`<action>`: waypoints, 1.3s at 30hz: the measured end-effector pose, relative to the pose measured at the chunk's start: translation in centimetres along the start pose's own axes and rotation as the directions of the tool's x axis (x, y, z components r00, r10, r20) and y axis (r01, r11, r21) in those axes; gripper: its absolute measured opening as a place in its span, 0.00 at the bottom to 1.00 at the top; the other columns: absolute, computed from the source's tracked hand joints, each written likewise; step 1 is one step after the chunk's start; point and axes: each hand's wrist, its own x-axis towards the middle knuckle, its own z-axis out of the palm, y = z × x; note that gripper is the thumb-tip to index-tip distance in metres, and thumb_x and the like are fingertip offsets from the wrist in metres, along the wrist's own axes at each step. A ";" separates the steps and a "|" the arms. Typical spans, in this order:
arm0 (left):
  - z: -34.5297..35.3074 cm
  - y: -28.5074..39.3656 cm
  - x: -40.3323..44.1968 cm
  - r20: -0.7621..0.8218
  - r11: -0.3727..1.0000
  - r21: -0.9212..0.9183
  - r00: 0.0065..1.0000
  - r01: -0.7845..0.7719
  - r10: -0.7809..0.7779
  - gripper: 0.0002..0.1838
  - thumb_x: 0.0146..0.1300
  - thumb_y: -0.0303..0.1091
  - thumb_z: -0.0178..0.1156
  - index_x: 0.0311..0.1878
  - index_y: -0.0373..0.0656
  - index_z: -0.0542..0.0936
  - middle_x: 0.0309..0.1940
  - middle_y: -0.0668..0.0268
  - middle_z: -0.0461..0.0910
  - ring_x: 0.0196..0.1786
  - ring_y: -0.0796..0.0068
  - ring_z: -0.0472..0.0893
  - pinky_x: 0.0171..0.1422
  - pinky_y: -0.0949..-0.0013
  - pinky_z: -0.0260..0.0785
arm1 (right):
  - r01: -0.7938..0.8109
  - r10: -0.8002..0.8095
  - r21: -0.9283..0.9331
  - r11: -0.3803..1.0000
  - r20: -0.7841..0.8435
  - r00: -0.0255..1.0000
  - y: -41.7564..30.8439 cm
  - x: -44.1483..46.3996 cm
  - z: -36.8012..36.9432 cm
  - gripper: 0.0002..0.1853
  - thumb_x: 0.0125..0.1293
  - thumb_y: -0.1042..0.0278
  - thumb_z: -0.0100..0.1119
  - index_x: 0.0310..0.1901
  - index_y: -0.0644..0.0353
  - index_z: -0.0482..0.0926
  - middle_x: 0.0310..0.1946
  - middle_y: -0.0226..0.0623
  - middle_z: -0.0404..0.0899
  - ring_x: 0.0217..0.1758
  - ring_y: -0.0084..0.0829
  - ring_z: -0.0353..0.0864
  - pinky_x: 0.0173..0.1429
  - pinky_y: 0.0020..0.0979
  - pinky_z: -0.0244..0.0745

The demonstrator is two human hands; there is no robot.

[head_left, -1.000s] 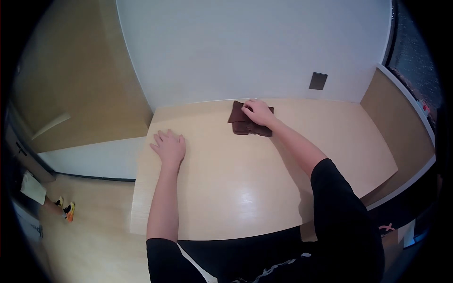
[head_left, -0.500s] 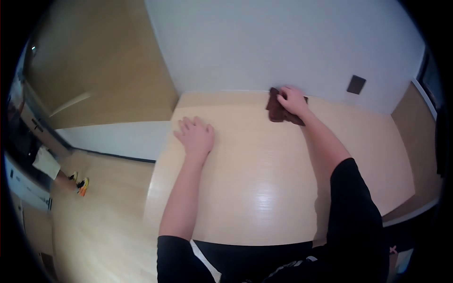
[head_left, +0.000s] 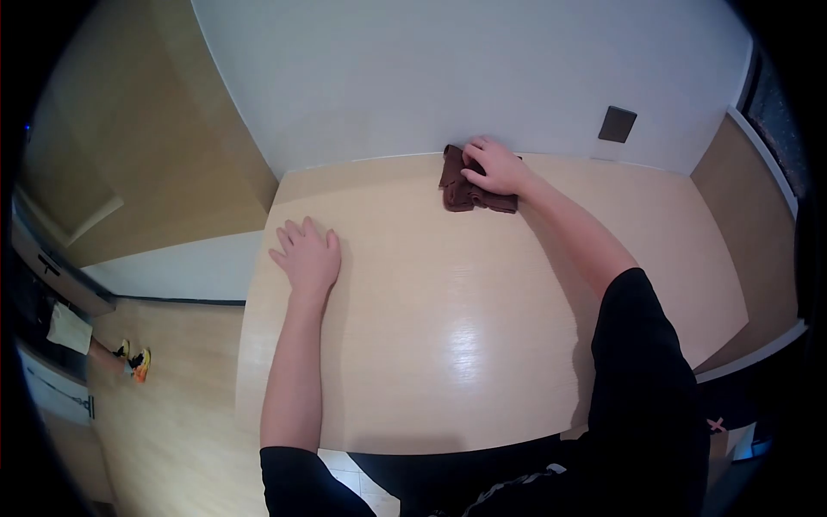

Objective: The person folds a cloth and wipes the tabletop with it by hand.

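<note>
A dark brown cloth point(head_left: 465, 195) lies bunched on the light wooden table point(head_left: 413, 319), close to the wall at the table's back edge. On top of the cloth rests my right hand point(head_left: 497, 166), its fingers curled and gripping the fabric. My left hand point(head_left: 308, 256) is laid on the table's left part with its fingers spread, and nothing is in it. The cloth's folds are partly hidden under my right hand.
A dark switch plate point(head_left: 618, 124) is on the pale wall behind the table. A wooden side panel point(head_left: 748, 215) borders the right end. At the far left, a person's leg and colourful shoe point(head_left: 140, 365) show on the floor.
The view swung and came back. My right hand and the cloth have shifted slightly closer to the wall and to the right along the table; my left hand stays spread in place.
</note>
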 end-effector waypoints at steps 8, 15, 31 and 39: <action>1.1 -0.3 0.2 -0.032 1.000 0.031 0.999 -0.002 0.003 0.30 0.67 0.48 0.49 0.65 0.38 0.66 0.69 0.42 0.59 0.73 0.40 0.54 0.70 0.29 0.44 | 0.062 -0.063 0.033 0.998 0.016 0.998 0.4 -0.2 -0.2 0.18 0.61 0.52 0.58 0.41 0.59 0.74 0.44 0.43 0.75 0.51 0.45 0.71 0.54 0.43 0.70; -0.3 -0.1 -0.4 0.041 0.999 0.049 0.999 0.023 -0.025 0.30 0.68 0.49 0.48 0.66 0.38 0.66 0.71 0.44 0.56 0.75 0.42 0.52 0.71 0.31 0.43 | 0.115 -0.115 -0.005 0.993 0.008 0.993 0.6 0.0 -0.6 0.18 0.60 0.52 0.59 0.41 0.58 0.74 0.43 0.43 0.75 0.49 0.46 0.72 0.51 0.44 0.71; 0.4 0.0 0.6 0.000 1.000 0.009 1.000 0.027 -0.027 0.30 0.67 0.49 0.49 0.65 0.38 0.67 0.69 0.43 0.60 0.74 0.43 0.54 0.70 0.29 0.43 | 0.046 -0.057 0.066 0.997 0.163 0.985 -5.0 -8.0 -2.3 0.34 0.67 0.50 0.53 0.67 0.64 0.64 0.71 0.52 0.59 0.75 0.51 0.54 0.77 0.45 0.50; 0.4 -0.1 0.6 -0.010 1.000 0.008 1.000 0.021 -0.021 0.30 0.67 0.50 0.49 0.66 0.38 0.67 0.69 0.45 0.60 0.74 0.45 0.54 0.70 0.30 0.43 | 0.102 -0.257 0.484 0.869 0.264 0.930 -12.6 -16.5 -8.6 0.27 0.65 0.62 0.57 0.65 0.58 0.69 0.72 0.47 0.59 0.76 0.46 0.55 0.76 0.47 0.50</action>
